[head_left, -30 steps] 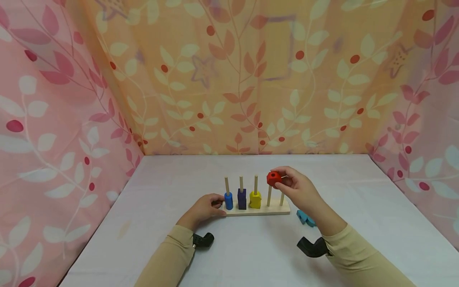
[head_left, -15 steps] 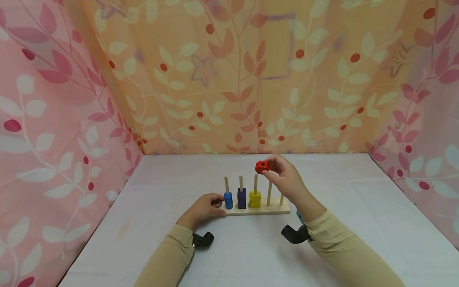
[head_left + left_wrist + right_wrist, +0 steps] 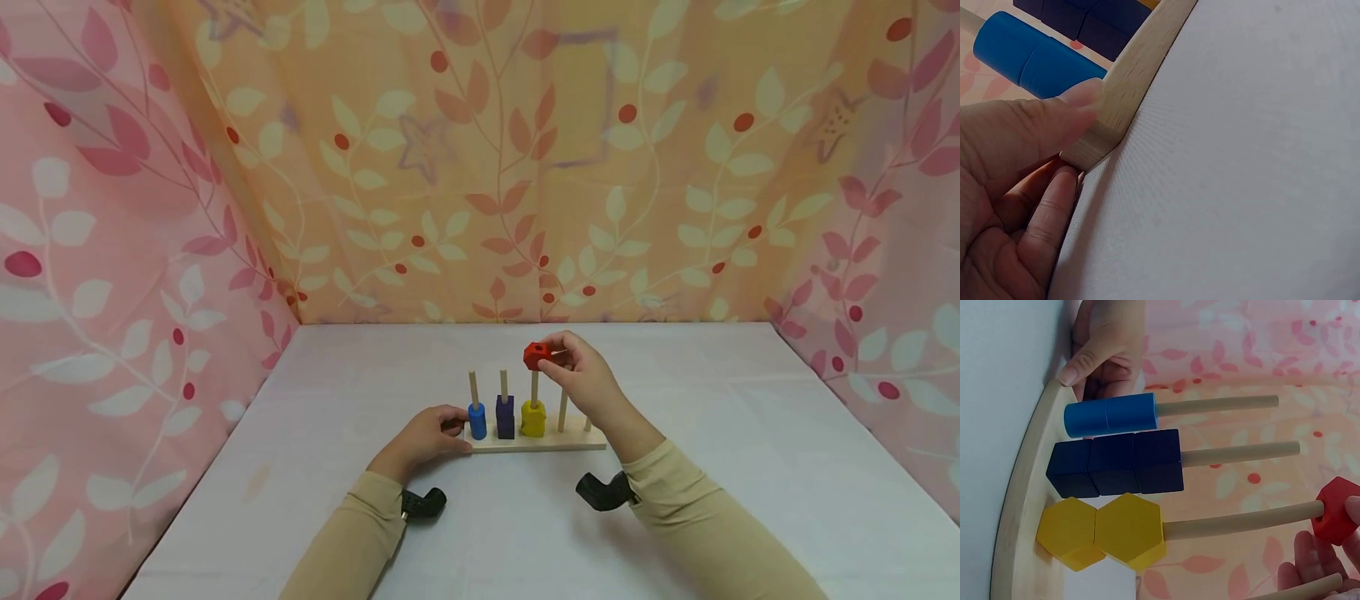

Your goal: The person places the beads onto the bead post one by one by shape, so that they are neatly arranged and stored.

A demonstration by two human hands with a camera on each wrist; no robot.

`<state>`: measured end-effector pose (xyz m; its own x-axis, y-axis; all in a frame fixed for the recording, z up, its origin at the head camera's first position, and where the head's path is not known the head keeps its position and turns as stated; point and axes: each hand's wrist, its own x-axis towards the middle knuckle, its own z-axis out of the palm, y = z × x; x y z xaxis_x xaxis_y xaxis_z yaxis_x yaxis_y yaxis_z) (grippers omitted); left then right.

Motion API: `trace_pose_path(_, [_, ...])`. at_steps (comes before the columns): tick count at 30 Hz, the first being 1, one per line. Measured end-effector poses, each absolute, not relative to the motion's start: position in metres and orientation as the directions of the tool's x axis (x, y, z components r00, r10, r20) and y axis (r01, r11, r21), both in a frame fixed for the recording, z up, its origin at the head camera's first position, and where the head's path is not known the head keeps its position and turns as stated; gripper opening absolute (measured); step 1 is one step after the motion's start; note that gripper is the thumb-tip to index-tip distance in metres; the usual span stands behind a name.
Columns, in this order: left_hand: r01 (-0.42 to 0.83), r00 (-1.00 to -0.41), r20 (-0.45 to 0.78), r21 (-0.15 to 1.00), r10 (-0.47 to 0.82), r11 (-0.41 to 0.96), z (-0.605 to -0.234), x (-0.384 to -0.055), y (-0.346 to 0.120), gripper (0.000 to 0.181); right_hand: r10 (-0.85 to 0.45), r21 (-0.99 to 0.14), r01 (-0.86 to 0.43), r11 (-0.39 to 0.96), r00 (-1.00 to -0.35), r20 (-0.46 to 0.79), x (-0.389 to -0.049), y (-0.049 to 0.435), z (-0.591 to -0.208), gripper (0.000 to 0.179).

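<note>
A wooden peg board with upright pegs stands on the table. My left hand grips its left end; in the left wrist view the thumb presses the board's edge, fingers behind. My right hand pinches a red faceted bead at the tip of the third peg. In the right wrist view the peg's tip meets the bead's hole. Below on that peg sit two yellow hexagonal beads. Two blue cylinders and three dark blue square blocks fill the lower parts of the first two pegs.
Two bare pegs, one of them the fourth peg, stand right of the yellow beads, partly behind the right hand. A black wrist camera mount juts from the right sleeve, another from the left. Patterned curtains enclose the white table.
My right hand has carried the red bead left, from over the fourth peg to the third peg's tip, dipping slightly at the end. The forearm now hides the turquoise pieces. The left hand stays put.
</note>
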<state>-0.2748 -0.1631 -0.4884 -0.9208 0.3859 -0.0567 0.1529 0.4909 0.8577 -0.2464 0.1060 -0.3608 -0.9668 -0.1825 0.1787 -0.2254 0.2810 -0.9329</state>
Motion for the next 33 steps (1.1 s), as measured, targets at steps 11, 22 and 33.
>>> trace_pose_path(11, [0.168,-0.915,-0.047,0.858,0.400,0.485,-0.491,-0.278,-0.163,0.051,-0.184,-0.941,-0.202,0.272,-0.971,0.156,-0.247,0.108,-0.371,0.029])
trace_pose_path(22, [0.155,-0.920,-0.060,0.853,0.388,0.499,-0.494,-0.278,-0.164,0.051,-0.132,-0.954,-0.154,0.256,-0.984,0.123,-0.245,0.105,-0.388,0.043])
trace_pose_path(33, [0.154,-0.919,-0.047,0.871,0.391,0.467,-0.490,-0.276,-0.163,0.050,-0.080,-0.969,-0.072,0.236,-0.995,0.055,-0.249,0.103,-0.407,0.025])
